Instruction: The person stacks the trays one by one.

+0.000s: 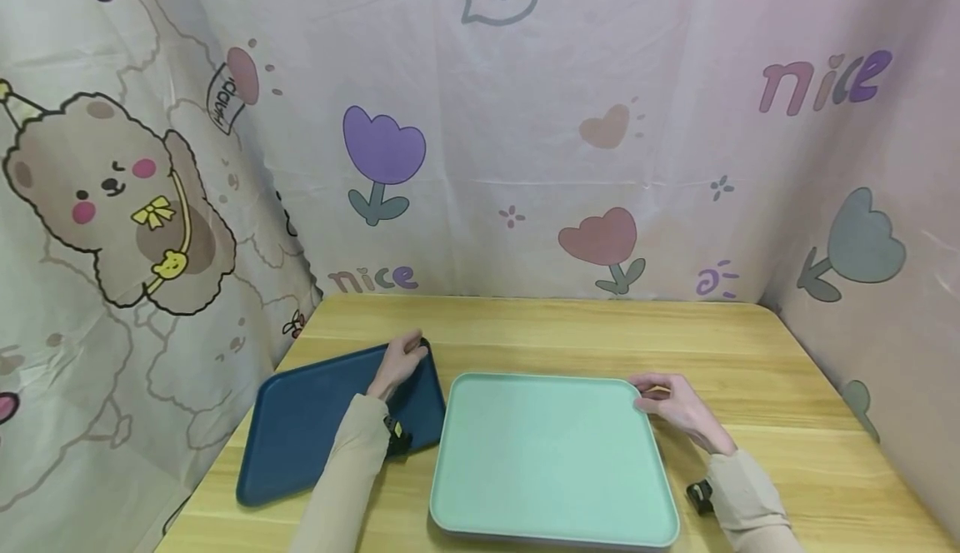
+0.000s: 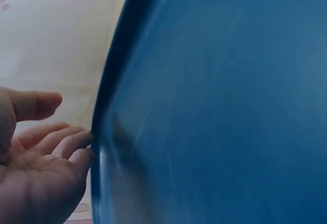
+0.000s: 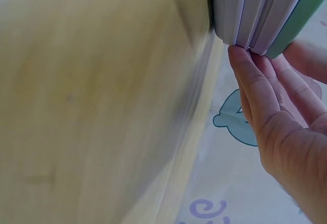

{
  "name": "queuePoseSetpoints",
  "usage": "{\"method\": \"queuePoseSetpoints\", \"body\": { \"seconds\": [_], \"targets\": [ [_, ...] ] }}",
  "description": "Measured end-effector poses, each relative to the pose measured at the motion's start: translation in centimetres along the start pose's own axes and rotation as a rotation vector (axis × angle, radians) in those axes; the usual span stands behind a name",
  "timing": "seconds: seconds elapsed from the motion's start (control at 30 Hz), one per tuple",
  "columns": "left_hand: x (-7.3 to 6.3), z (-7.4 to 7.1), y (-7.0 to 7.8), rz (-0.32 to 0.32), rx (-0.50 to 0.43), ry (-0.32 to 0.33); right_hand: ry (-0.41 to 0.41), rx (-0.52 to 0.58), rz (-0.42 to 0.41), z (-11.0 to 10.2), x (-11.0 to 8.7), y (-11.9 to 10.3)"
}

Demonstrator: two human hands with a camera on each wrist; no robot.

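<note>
On the left of the table lies a dark blue tray (image 1: pixel 315 420), turned at a slant. My left hand (image 1: pixel 400 363) is over its far right corner; in the left wrist view the fingertips (image 2: pixel 86 141) touch the outer rim while the thumb (image 2: pixel 38 104) stands apart. A mint green tray (image 1: pixel 555 461) sits at the centre, on top of several lilac trays (image 3: pixel 255 15) stacked under it. At the stack's far right corner, my right hand (image 1: pixel 678 407) touches the edges with nearly straight fingers (image 3: pixel 255 81), its thumb beside the green rim.
The wooden table (image 1: pixel 750 353) reaches back to a printed curtain (image 1: pixel 487 120), which also hangs along the left and right sides. The blue tray's right edge lies close beside the green tray. A small black device (image 1: pixel 701 496) is at my right wrist.
</note>
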State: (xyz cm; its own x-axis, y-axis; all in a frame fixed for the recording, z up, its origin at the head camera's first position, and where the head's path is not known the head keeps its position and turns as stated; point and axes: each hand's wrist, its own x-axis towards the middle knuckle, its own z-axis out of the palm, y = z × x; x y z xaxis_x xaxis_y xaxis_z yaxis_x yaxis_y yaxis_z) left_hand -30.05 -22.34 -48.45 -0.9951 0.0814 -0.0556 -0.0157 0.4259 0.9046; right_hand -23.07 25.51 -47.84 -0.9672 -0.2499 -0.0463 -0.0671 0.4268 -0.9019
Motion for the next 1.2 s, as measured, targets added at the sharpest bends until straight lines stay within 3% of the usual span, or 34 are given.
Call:
{"method": "queuePoseSetpoints", "body": {
  "seconds": [0.17, 0.33, 0.5, 0.63, 0.8, 0.87, 1.03, 1.2],
  "targets": [
    [-2.1, -0.9, 0.0, 0.041, -0.032, -0.021, -0.011, 0.013, 0.006, 0.0, -0.1, -0.1],
    [-4.4, -2.6, 0.3, 0.052, -0.003, -0.037, -0.008, 0.01, 0.002, 0.0, 0.0, -0.1],
    [-7.2, -5.2, -0.1, 0.045, 0.097, 0.004, -0.001, -0.003, 0.008, 0.1, 0.0, -0.1],
    [-9.9, -7.9, -1.1, 0.023, 0.201, 0.049, -0.007, -0.003, 0.001, 0.0, -0.1, -0.1],
    [-13.4, -11.2, -3.1, -0.038, 0.337, 0.051, -0.014, 0.008, -0.002, -0.2, -0.1, -0.1],
    [-14.5, -12.1, -3.9, -0.033, 0.406, 0.057, -0.014, 0.012, -0.002, -0.3, -0.1, 0.0],
    [-16.4, -13.1, -5.8, 0.018, 0.554, 0.052, -0.018, 0.007, -0.014, -0.4, 0.0, 0.0],
    [-17.4, -13.1, -6.8, 0.045, 0.582, -0.009, -0.026, 0.007, -0.023, -0.2, 0.1, 0.1]
  ]
}}
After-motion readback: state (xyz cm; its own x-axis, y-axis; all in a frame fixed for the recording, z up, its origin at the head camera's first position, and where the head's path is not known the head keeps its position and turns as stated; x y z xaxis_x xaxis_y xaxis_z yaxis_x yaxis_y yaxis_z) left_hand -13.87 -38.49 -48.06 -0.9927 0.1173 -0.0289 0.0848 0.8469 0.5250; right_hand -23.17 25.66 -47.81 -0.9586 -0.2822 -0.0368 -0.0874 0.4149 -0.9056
